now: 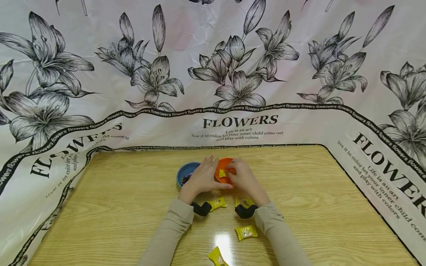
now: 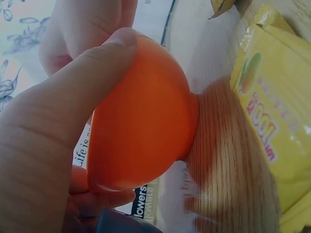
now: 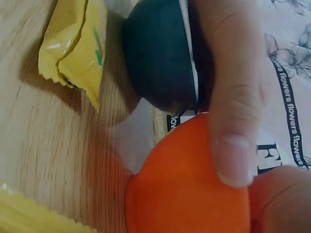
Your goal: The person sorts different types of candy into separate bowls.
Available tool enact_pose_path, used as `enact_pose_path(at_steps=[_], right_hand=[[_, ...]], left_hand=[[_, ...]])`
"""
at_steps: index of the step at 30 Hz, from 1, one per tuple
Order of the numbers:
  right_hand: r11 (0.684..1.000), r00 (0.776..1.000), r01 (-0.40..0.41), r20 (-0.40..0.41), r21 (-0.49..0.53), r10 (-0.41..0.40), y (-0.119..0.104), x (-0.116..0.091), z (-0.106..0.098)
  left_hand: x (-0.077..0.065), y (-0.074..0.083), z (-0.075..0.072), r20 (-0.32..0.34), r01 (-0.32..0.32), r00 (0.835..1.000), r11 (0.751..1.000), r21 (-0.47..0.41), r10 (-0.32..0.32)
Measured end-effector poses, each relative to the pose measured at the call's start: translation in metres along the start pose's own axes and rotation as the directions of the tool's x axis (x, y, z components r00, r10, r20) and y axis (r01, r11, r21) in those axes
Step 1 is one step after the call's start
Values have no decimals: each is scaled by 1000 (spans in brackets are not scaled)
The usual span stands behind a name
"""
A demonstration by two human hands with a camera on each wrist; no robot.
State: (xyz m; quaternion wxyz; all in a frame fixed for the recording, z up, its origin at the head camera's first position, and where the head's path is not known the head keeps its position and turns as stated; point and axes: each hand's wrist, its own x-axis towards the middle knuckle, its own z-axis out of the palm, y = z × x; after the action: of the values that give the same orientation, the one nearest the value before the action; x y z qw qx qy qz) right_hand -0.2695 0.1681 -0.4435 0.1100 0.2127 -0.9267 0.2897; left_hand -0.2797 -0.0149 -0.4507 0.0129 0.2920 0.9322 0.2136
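Note:
My left hand (image 1: 203, 176) grips the orange bowl (image 2: 141, 116) from its left side, thumb against the near wall and fingers at the far rim. The bowl stands on the wooden table. My right hand (image 1: 244, 177) reaches in over its right rim, fingers curled, pinching a small yellow-wrapped candy (image 1: 222, 173) inside. In the right wrist view, the left thumb (image 3: 235, 155) lies against the orange wall, and part of the right hand shows at the lower right. Left of the orange bowl stands a blue bowl (image 1: 181, 170) with dark purple pieces (image 1: 185, 179) in it, partly hidden by my left hand.
Several yellow-wrapped candies lie nearer on the table (image 1: 116, 207): one by the left wrist (image 1: 217, 203), one by the right wrist (image 1: 244, 202), another (image 1: 246, 232) below it, and one (image 1: 217, 256) at the bottom edge. A flower-printed cloth (image 1: 233, 125) borders the table.

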Motion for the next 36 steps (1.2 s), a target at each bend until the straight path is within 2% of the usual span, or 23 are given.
enact_pose_path(at_steps=[3, 6, 10, 16, 19, 22, 26, 29, 33, 36], right_hand=[[997, 999, -16, -42, 81, 19, 2, -3, -2], [988, 995, 24, -104, 153, -8, 3, -7, -6], [967, 977, 157, -173, 199, -123, -3, -12, -14], [928, 927, 344, -208, 141, -312, -20, -23, -25], [918, 919, 376, -182, 130, -351, -28, -30, -27], [918, 924, 377, -117, 121, -364, -37, -37, -28], [929, 930, 367, 17, 55, -368, -48, -45, -26], [921, 916, 390, 113, -19, -385, -57, -49, -21], [903, 901, 415, 192, -111, -390, -66, -53, -12], [902, 902, 402, 236, -158, -361, -70, -56, -5]], left_hand=[[0, 0, 0, 4, 2, 1000, 1000, 3, -2], [0, 0, 0, 6, 3, 1000, 1000, 10, -3], [-1, 0, 0, 3, 5, 1000, 1000, 17, -5], [0, 0, -1, 20, 2, 1000, 1000, 25, -2], [1, 0, -2, 22, -10, 1000, 999, 45, 9], [2, 0, -2, 18, -22, 1000, 998, 65, 21], [1, 0, -2, 15, -25, 1000, 997, 74, 24], [0, 0, -2, 20, -24, 1000, 997, 70, 23], [0, 0, -2, 22, -24, 1000, 997, 71, 22], [0, 0, -1, 18, -18, 1000, 997, 77, 17]])
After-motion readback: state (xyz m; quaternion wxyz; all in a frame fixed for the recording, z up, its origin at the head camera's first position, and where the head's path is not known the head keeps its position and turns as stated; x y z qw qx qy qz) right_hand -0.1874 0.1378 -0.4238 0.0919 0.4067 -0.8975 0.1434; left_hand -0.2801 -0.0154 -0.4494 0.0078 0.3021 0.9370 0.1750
